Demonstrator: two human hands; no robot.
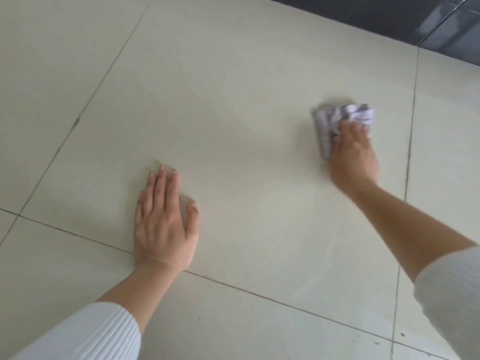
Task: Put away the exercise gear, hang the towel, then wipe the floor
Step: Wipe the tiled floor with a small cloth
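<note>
Cream tiles make up the floor (233, 100), crossed by thin dark grout lines that run diagonally through the frame. Right of centre, the right hand (350, 154) presses a crumpled white rag (340, 118) against the floor; its fingers are curled over the near part of the rag, gripping it, and the hand and rag are both blurred, so the exact finger placement is hard to read. The rag bunches out beyond the fingertips toward the top of the frame and down the hand's left side. Lower left of centre, the left hand (163, 224) lies flat on the tile, palm down, fingers straight and close together, thumb spread to the right, holding nothing; its wrist sits over a grout line. Both forearms are bare, with ribbed white sleeves (85, 333) pushed up, at the lower left and lower right edges. A dark band (389, 19) borders the floor at the upper right. Small dark specks dot the tile near the lower right.
</note>
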